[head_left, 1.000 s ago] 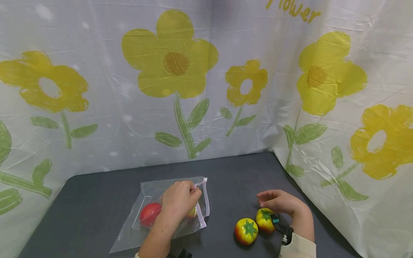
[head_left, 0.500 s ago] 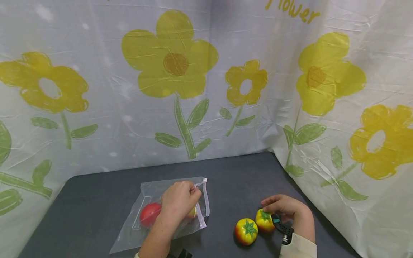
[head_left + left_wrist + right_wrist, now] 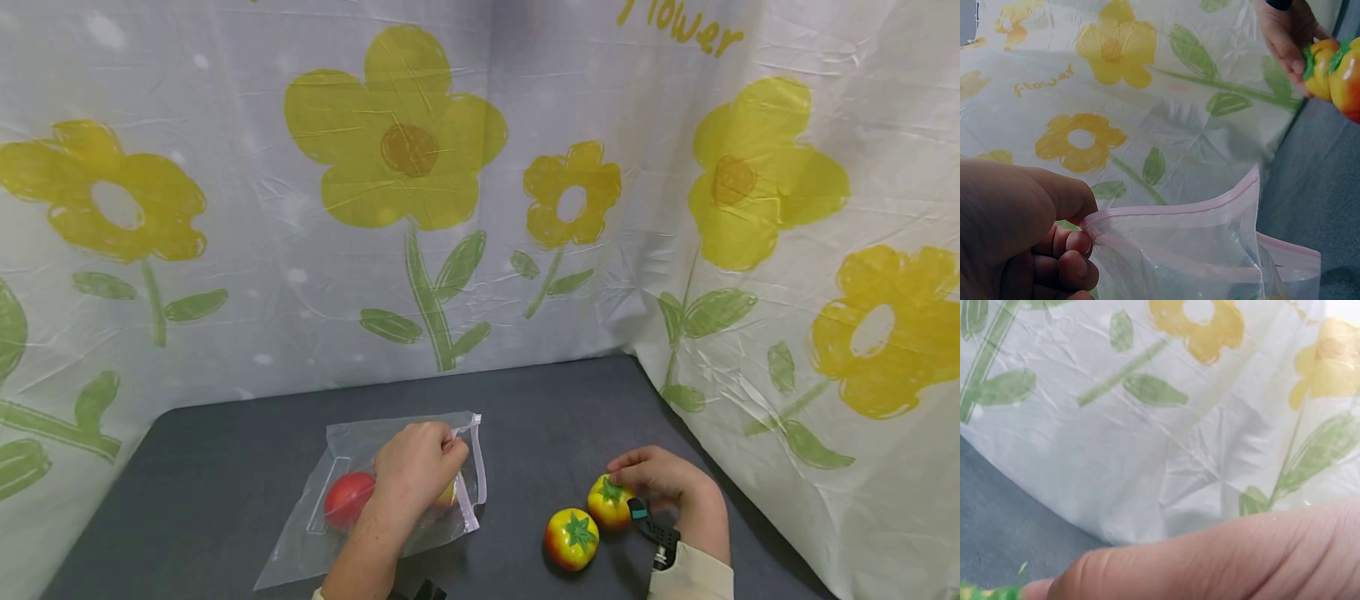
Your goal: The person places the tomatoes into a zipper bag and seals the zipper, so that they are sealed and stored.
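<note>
My left hand (image 3: 422, 465) pinches the zip edge of a clear zip-lock bag (image 3: 300, 550), holding its mouth apart on the right side. Inside the bag lie a round red fruit (image 3: 348, 502) and a yellowish fruit (image 3: 446, 498), partly hidden by the hand. My right hand (image 3: 663, 479) holds a yellow-and-red toy tomato (image 3: 609, 504) with a green leafy top, thumb and fingers around its far side. A second, similar toy tomato (image 3: 572, 540) sits just left of it. In the left wrist view the pink zip strip (image 3: 1172, 209) runs from my left fingertips.
The dark table (image 3: 525, 417) extends behind and between the hands. A white sheet (image 3: 247, 208) printed with yellow flowers hangs along the back and right edges of the table.
My right hand has come down onto the right toy tomato, taken hold of it and shifted it slightly up and left. The left hand and bag have stayed put.
</note>
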`<state>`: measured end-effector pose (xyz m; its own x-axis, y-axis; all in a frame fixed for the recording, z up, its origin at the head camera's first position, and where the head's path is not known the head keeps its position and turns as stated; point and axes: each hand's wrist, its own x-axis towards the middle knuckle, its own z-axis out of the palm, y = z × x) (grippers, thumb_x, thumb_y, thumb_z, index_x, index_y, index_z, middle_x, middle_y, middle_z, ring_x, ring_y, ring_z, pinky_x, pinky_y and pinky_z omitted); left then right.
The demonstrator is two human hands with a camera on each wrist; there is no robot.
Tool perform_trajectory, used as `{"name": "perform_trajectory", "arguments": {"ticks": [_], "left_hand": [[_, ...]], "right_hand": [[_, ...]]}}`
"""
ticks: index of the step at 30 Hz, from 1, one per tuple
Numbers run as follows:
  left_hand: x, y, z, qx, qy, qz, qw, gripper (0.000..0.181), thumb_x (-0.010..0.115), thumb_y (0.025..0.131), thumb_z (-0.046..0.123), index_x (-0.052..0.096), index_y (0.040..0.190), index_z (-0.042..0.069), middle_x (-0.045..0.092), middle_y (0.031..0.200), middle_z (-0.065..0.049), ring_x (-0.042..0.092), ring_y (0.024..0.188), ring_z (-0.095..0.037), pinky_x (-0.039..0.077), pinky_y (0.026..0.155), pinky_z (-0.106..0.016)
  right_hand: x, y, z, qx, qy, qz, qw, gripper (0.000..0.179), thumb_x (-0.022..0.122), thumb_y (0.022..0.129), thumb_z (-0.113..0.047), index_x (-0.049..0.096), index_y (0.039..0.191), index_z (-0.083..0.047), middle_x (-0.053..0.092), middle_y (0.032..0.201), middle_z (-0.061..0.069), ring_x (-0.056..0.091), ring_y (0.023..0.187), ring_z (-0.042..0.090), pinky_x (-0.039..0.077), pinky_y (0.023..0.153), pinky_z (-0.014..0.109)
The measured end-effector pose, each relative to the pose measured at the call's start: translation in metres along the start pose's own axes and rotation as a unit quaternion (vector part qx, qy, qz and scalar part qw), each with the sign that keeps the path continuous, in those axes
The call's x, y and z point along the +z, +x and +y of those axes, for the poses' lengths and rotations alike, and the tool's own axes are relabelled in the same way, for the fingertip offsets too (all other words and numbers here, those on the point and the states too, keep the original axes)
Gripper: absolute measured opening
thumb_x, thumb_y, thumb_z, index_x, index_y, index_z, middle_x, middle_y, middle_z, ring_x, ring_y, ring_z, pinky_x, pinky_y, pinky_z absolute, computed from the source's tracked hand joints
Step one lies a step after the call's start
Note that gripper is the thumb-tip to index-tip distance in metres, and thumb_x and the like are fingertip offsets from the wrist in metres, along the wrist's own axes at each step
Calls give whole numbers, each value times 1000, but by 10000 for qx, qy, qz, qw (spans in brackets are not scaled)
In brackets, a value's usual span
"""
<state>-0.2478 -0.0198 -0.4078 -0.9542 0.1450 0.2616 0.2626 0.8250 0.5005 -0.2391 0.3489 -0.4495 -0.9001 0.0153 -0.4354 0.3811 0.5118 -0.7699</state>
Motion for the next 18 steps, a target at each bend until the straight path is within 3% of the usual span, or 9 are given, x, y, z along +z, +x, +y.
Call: {"name": "perform_trajectory", "arguments": {"ticks": [9, 18], "left_hand": [[0, 0, 0, 9, 7, 34, 10000, 33, 57, 82, 20, 38, 54, 18, 27, 53, 8, 24, 53, -11, 15, 45, -31], [1, 1, -1, 5, 10, 26, 10000, 33, 56, 82, 20, 38, 54, 18, 27, 52, 7, 24, 52, -11, 15, 45, -31]], "right_hand": [[7, 0, -17, -853, 443, 84, 9953, 41, 68, 96, -21, 64, 126, 6, 68, 115, 11, 64, 101, 25, 57, 83, 52], [18, 1, -38, -1412, 741, 50, 9872, 47, 64, 100, -25, 59, 134, 7, 66, 120, 13, 62, 107, 26, 57, 85, 50]]}}
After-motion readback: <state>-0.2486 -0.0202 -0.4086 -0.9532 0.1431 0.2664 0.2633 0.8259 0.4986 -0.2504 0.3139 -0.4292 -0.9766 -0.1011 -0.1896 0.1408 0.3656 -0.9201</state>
